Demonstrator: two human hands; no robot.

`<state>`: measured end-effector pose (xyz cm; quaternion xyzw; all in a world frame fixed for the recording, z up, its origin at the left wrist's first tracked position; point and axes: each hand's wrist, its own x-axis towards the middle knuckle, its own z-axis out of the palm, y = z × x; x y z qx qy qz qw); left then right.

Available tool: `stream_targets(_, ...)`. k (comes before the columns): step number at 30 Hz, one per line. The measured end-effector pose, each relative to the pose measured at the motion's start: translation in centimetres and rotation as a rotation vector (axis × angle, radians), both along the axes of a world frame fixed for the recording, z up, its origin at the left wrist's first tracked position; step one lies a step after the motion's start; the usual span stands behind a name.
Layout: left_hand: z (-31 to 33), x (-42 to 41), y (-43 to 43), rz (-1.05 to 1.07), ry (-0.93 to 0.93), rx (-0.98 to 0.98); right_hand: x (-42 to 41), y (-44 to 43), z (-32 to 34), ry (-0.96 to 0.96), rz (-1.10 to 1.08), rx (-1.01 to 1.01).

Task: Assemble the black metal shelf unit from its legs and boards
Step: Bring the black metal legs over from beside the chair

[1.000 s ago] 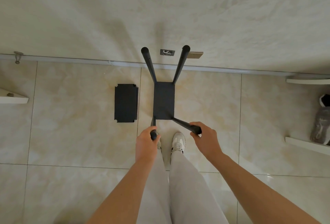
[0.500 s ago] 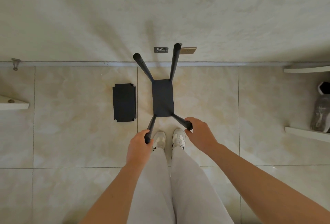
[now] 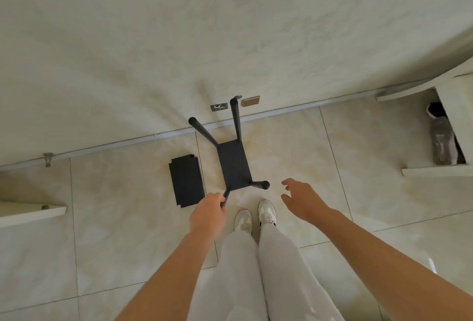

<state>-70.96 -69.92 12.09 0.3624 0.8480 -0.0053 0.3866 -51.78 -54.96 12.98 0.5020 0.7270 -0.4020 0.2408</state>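
The black shelf frame (image 3: 234, 164), one board with legs rising from its corners, stands on the tiled floor in front of my feet. My left hand (image 3: 207, 214) grips the top of the near left leg. The near right leg (image 3: 261, 184) stands free, and my right hand (image 3: 302, 199) hovers just right of it with fingers spread, holding nothing. Two far legs (image 3: 236, 119) point up toward the wall. A loose black board (image 3: 186, 181) lies flat on the floor left of the frame.
A pale wall with a skirting rail (image 3: 153, 136) runs behind the frame. A white shelf unit (image 3: 435, 169) holding shoes stands at the right. A white ledge (image 3: 30, 212) juts in at the left. My white trainers (image 3: 256, 215) are close behind the frame.
My right hand has let go of the near right leg and moved off to the right. The view has tilted, and my left hand keeps its grip on its leg.
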Motion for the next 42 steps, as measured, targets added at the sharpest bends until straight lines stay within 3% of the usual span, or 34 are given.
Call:
stream_targets(12, 9.0, 5.7, 6.0, -0.419, 0.168, 0.205, 8.6, -3.6, 8.4, 0.014, -0.188, 0.176)
stream_targets(22, 12.1, 20.8, 12.5, -0.705, 0.066, 0.327, 24.0, -4.2, 11.0, -0.062, -0.534, 0.296)
stream_targets(32, 13.1, 37.9, 18.2, -0.784, 0.029, 0.33, 40.3, -1.6, 12.0, -0.063, -0.686, 0.305)
stream_targets(42, 13.0, 49.2, 27.7, -0.779, 0.006, 0.322, 51.1, 6.9, 11.9, -0.031, -0.788, 0.342)
